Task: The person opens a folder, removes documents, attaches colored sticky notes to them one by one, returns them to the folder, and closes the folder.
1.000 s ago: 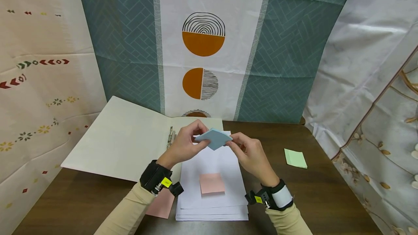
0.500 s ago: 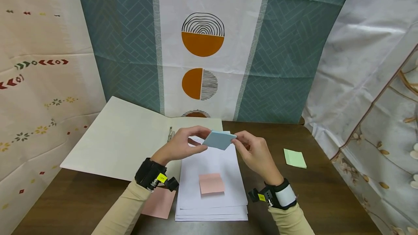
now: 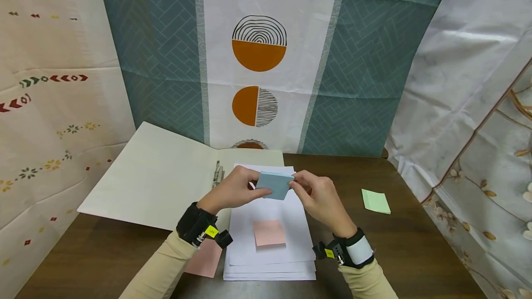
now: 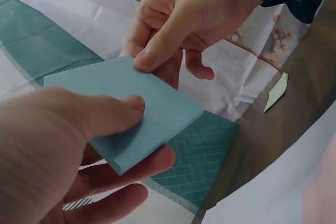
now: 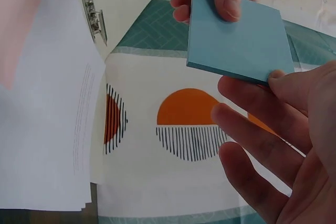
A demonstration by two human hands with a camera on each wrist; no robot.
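A blue sticky-note pad [image 3: 275, 185] is held above the white paper stack [image 3: 270, 206]. The left hand [image 3: 233, 190] pinches its left side, thumb [image 4: 113, 114] on the face and fingers beneath. At the pad's right edge, the right hand [image 3: 322, 200] pinches a corner between thumb and index finger. In the right wrist view the pad [image 5: 239, 35] shows its thickness, and the right hand's [image 5: 278, 124] other fingers are spread below it. A pink note [image 3: 269, 233] lies on the papers.
An open white binder [image 3: 158, 179] with a metal clip [image 3: 217, 174] lies at the left and behind the papers. A pink sheet [image 3: 204, 258] sits under the left wrist. Green notes [image 3: 376, 201] lie on the brown table [image 3: 407, 243] at right. Patterned cloths [image 3: 349, 59] hang around.
The blue pad has been turned, its face now squarer to the head view. The left hand shifted its hold, loosening then gripping the left side again. The right hand kept its pinch.
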